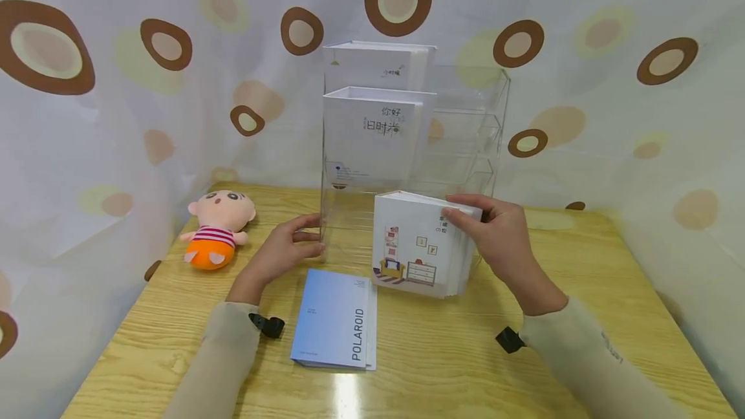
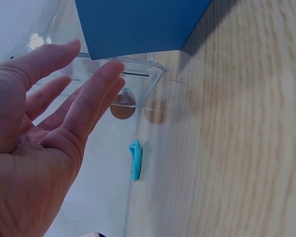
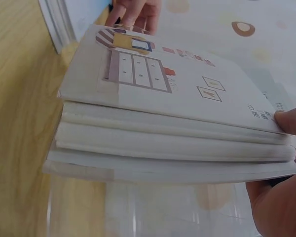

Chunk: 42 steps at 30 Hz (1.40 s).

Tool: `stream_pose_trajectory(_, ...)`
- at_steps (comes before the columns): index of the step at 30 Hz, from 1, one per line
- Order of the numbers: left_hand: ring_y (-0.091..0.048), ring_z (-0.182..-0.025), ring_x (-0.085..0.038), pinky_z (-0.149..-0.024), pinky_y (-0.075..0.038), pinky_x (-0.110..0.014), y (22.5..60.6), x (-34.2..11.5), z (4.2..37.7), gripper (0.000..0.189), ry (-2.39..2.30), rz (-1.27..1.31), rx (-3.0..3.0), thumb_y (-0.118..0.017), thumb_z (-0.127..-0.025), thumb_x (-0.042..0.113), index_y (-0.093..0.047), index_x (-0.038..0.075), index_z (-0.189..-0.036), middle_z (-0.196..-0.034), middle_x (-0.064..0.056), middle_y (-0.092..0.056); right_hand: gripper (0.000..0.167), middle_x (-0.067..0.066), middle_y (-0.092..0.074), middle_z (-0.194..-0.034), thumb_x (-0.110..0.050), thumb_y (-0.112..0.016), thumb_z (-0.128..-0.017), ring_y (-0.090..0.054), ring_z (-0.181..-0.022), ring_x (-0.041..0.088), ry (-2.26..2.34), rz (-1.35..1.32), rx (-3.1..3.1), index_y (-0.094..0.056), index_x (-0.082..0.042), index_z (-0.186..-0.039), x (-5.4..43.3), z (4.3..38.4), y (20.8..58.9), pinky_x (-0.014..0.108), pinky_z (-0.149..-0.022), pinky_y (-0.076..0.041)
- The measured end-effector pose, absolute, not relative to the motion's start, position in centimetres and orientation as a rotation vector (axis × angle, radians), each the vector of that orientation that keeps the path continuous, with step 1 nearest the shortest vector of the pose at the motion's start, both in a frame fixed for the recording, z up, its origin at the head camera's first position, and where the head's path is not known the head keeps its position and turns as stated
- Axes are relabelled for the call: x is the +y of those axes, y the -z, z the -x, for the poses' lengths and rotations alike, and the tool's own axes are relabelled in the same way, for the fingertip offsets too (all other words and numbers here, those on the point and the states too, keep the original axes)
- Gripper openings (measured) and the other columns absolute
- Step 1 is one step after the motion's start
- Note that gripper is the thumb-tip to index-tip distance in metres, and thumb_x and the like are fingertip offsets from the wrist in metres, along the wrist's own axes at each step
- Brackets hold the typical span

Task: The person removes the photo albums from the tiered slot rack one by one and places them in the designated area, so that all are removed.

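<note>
right hand gripping thick white book

- We see a white book with a cartoon room on its cover: yellow chair, white drawers, little frames.
- Pale blue book, "POLAROID" in dark letters.
- Doll: red-and-white stripes, orange shorts.
- Light woodgrain table.
- Whitish curtain with brown-ringed cream spots.
- Clear rack, white books with black characters.

a light wooden table carries a clear acrylic rack. just before the rack lies a blue polaroid book. a plush doll lies left of the rack.
</note>
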<state>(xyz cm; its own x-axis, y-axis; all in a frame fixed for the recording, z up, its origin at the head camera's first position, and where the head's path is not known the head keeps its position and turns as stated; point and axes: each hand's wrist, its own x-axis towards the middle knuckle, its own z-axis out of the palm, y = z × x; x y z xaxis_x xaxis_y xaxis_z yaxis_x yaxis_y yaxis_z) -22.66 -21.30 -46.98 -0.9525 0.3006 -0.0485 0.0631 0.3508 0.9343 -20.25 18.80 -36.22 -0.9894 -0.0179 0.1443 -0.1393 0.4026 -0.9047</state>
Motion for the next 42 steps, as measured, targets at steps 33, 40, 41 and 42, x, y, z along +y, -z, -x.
stream_pose_trajectory(33,-0.059,-0.151,-0.046,-0.111,-0.065,-0.047,47.0,-21.1,22.4,0.073,-1.675,-0.328,2.377,-0.074,-0.108,0.013,-0.042,0.008,-0.173,-0.173,-0.022,-0.049,0.027,0.019,-0.079,-0.136,-0.021,-0.084,-0.103,-0.075,-0.092,0.008,-1.537,-0.287,-2.805,-0.086,-0.008,-0.126,21.5,16.3,39.5,0.028,-0.072,-0.066)
stream_pose_trajectory(40,-0.059,-0.151,-0.046,-0.11,-0.066,-0.046,46.9,-21.2,22.5,0.073,-1.674,-0.32,2.381,-0.075,-0.108,0.014,-0.042,0.009,-0.173,-0.173,-0.021,-0.049,0.025,0.018,-0.08,-0.13,-0.019,-0.082,-0.103,-0.071,-0.095,0.015,-1.426,-0.432,-2.874,-0.086,-0.008,-0.126,21.4,17.0,40.0,0.026,-0.071,-0.064)
stream_pose_trajectory(41,-0.059,-0.151,-0.045,-0.11,-0.066,-0.046,46.9,-21.2,22.5,0.073,-1.674,-0.32,2.38,-0.075,-0.108,0.014,-0.042,0.009,-0.173,-0.173,-0.021,-0.049,0.025,0.018,-0.08,-0.129,-0.019,-0.082,-0.103,-0.07,-0.095,0.015,-1.416,-0.451,-2.881,-0.085,-0.008,-0.126,21.5,17.2,40.1,0.025,-0.072,-0.063)
stream_pose_trajectory(42,-0.059,-0.151,-0.045,-0.11,-0.066,-0.045,46.9,-21.3,22.5,0.073,-1.674,-0.318,2.38,-0.075,-0.108,0.014,-0.042,0.009,-0.173,-0.173,-0.021,-0.049,0.026,0.017,-0.08,-0.129,-0.018,-0.083,-0.103,-0.069,-0.096,0.015,-1.408,-0.463,-2.889,-0.085,-0.008,-0.126,21.5,17.3,40.3,0.024,-0.073,-0.063)
